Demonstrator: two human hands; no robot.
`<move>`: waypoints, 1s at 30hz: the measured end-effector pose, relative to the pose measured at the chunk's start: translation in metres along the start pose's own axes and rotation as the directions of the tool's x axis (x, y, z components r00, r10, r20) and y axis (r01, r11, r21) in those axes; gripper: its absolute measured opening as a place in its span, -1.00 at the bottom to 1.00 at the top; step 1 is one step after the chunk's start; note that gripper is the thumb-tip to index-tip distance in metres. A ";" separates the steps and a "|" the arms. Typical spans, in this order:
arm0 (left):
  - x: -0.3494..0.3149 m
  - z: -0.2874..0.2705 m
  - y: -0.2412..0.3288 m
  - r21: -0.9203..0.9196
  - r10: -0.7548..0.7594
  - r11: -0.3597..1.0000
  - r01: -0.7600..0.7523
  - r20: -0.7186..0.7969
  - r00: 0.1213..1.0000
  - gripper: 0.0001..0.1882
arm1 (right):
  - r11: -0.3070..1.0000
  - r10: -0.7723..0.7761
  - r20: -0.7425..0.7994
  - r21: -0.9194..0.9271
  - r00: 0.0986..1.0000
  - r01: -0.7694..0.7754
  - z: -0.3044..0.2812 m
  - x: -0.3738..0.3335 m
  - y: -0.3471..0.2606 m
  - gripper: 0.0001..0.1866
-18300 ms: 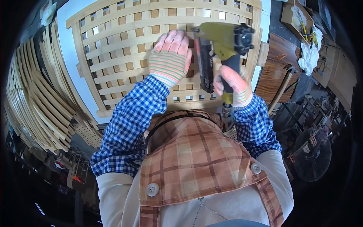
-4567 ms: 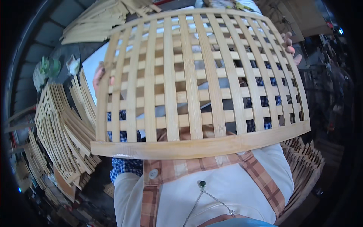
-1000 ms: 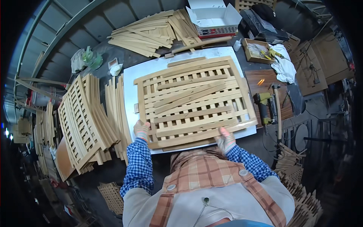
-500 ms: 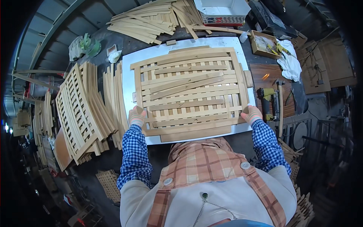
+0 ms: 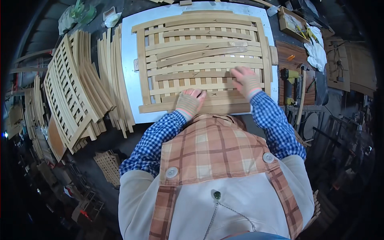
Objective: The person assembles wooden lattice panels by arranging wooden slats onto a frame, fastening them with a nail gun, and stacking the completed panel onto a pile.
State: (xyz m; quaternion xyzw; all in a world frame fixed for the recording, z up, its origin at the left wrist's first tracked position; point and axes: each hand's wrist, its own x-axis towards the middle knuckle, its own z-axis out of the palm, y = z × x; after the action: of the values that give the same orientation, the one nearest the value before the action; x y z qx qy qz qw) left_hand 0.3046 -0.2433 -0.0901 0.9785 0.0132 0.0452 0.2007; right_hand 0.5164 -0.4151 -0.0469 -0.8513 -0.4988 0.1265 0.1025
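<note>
A lattice panel point(image 5: 143, 70) of pale wood lies on a white board point(image 5: 129, 86) in front of me. Several loose darker slats rest across it, some with pencil marks, including a crossed pair point(image 5: 204, 53) and a middle slat point(image 5: 176, 76). At the near edge, the fingers of my left hand point(image 5: 189, 103) are bent over the lowest loose slat point(image 5: 228, 94). My right hand point(image 5: 245, 81) hovers at or touches the right end of the middle slat, thumb and fingers apart. Contact there is hard to make out.
On the left stand stacked lattice panels point(image 5: 70, 94) and a bundle of long slats point(image 5: 110, 72). To the right, a nail gun point(image 5: 289, 76) and a hammer point(image 5: 302, 92) lie on a brown board, below a wooden box point(image 5: 290, 24) and white cloth point(image 5: 316, 54).
Both hands have left the panel's near corners and moved inward over the slats, the right one farther up. The view has shifted, so the panel sits higher in the picture.
</note>
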 end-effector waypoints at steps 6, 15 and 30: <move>0.015 0.002 -0.002 0.049 0.028 0.998 -0.032 0.084 0.996 -0.60 | 0.983 0.130 0.159 -0.150 0.979 -0.106 0.016 0.007 0.017 -0.59; 0.030 -0.016 -0.086 -0.065 -0.591 0.798 0.599 -0.283 0.755 -0.47 | 0.977 0.188 -0.139 0.128 0.972 -0.170 0.007 0.064 0.056 -0.58; 0.015 -0.020 -0.108 0.054 -0.250 0.963 0.262 -0.170 0.953 -0.70 | 0.985 0.113 0.205 -0.148 0.972 -0.083 0.009 0.021 0.093 -0.61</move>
State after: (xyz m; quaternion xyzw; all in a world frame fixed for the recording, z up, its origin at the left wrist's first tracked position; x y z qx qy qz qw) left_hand 0.3165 -0.1361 -0.1131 0.9685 0.1580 0.0974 0.1660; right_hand 0.6000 -0.4415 -0.0861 -0.8616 -0.4717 0.1866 -0.0171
